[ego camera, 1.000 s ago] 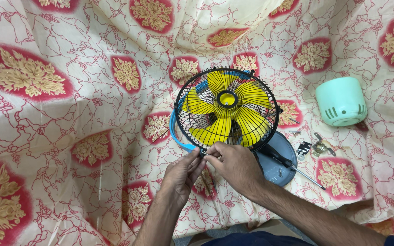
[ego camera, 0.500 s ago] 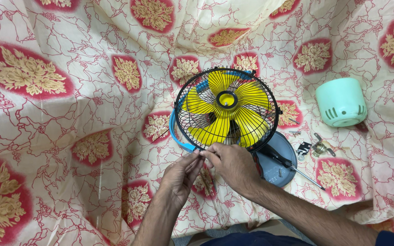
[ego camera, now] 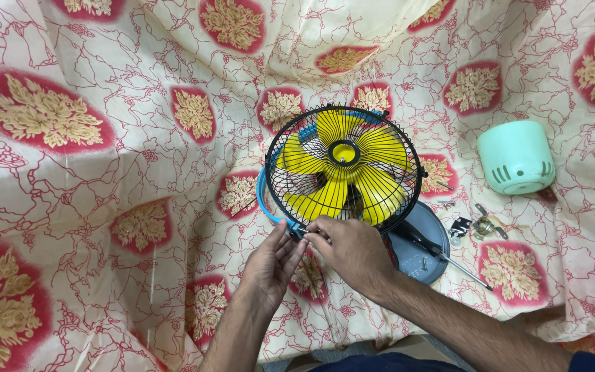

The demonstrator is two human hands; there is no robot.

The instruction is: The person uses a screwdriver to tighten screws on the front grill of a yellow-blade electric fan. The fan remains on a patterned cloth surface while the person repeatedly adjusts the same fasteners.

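Well, from the head camera we saw both hands meeting at the lower rim of the small table fan (ego camera: pixel 344 169), which sat just right of the frame's centre on the cloth. Our left hand (ego camera: pixel 275 263) steadied the black wire guard (ego camera: pixel 290 207) from below, its fingers loosely curled and touching the rim; our right hand (ego camera: pixel 351 249) pinched a small clip at the guard's bottom edge between thumb and fingertips. We judged that the work went best with the guard held still by one hand while the other worked the clip squarely, clear of the blades. The guard was thin black wire, springy and round; the blades (ego camera: pixel 373 148) were glossy yellow plastic. A slim screwdriver (ego camera: pixel 442 256) lay across a grey round cover (ego camera: pixel 430 238) at lower right, a mint-green ribbed housing (ego camera: pixel 516 157) farther right, all on the soft patterned sheet (ego camera: pixel 105 172).
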